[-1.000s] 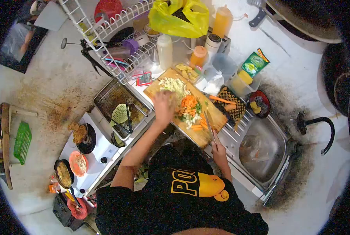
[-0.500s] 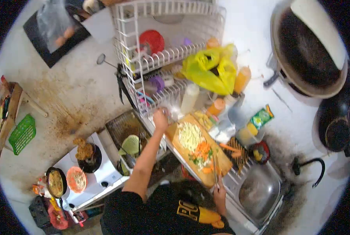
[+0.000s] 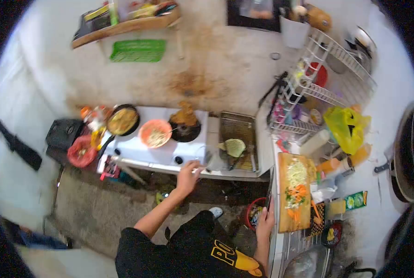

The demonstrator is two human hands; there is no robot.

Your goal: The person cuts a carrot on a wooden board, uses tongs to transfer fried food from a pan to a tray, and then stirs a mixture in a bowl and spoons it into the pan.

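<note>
On the white stove (image 3: 135,149) stand a frying pan (image 3: 122,120) and an orange plate (image 3: 155,133). The left hand (image 3: 187,175) reaches to the stove's front edge; it is blurred, so its grip cannot be told. Further right, the right hand (image 3: 266,223) is closed around a knife (image 3: 269,190), whose blade lies along the left edge of the cutting board (image 3: 290,223), which carries chopped vegetables (image 3: 296,185)

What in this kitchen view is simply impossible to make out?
Head view throughout:
- Left hand: blurred at the stove front; whether it grips anything is unclear.
- Right hand: too small to tell whether it grips the dark thin thing beside the cutting board.
- Sink: cut off by the bottom edge.
- Red bowl: contents too small, partly behind the right hand.
- Large pan: cut by the lens's dark rim.
</note>
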